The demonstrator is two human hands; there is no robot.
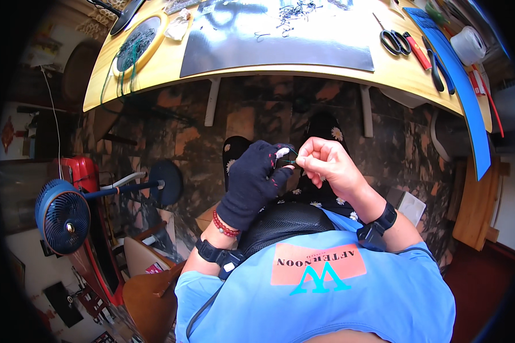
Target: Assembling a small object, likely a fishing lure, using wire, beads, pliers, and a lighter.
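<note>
My left hand (250, 180), in a black glove with bare fingertips, is closed in a pinch above my lap. Bare and just beside it, my right hand (333, 164) pinches with thumb and forefinger. A thin dark green cord (292, 152) runs in a small loop between the two sets of fingertips. Both hands grip it; the exact ends are too fine to make out. My legs, in black trousers with white daisies, lie below the hands.
Ahead is a wooden table (171, 60) with a dark sheet (229, 54), bearing small black pieces (289, 17). A yellow-rimmed tray (161, 26) holds tangled cords. Scissors (396, 43), a red-handled tool (418, 52), pliers (435, 66) and a blue strip (469, 111) lie right; a fan (63, 217) stands left.
</note>
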